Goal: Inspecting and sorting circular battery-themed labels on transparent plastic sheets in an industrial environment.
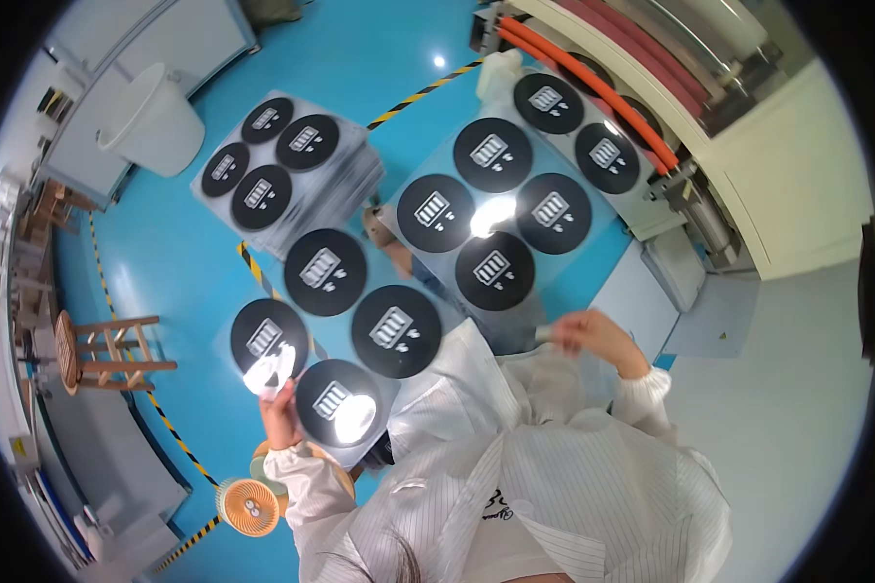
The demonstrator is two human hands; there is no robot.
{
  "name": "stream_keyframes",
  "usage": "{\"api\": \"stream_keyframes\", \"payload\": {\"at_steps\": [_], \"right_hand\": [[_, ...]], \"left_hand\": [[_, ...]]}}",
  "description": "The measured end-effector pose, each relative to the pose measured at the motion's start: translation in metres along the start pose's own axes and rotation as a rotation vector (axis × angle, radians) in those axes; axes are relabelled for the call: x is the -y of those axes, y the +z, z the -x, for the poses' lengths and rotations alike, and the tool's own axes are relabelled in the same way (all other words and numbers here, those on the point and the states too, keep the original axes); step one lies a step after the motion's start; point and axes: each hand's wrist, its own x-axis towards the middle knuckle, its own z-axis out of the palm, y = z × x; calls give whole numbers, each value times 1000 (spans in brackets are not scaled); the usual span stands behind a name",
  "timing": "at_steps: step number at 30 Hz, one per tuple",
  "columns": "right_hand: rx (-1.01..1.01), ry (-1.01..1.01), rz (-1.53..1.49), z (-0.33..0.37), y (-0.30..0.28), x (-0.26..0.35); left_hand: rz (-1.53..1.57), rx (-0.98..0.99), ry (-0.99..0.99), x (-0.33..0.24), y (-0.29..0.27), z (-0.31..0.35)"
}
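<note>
My left hand (280,418) grips the near left edge of a clear plastic sheet (331,337) printed with several black discs, each bearing a white battery-like picture. The sheet is held out over the floor, glare on two of its discs. In front of my lap, my right hand (598,337) has its fingers drawn together around a small pale thing, too blurred to name. Beyond that hand lies another clear sheet (496,216) with the same black discs. It lies next to similar printed film (578,131) at the roller machine (642,117).
A thick stack of printed sheets (335,199) stands ahead on the left. Farther left are a white bucket (156,126) and a wooden stool (117,352). An orange fan (250,507) sits near my left elbow. Yellow-black tape (423,94) marks the blue floor.
</note>
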Motion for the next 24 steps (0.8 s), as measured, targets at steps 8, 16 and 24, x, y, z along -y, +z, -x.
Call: {"api": "stream_keyframes", "payload": {"at_steps": [8,16,24], "right_hand": [[-298,-519,-529,-40,36,3],[-195,-488,-720,34,44,86],[-40,-345,-565,48,52,96]], "left_hand": [[87,86,-68,-45,4,36],[267,117,-178,-11,53,36],[463,487,-313,-1,224,14]]}}
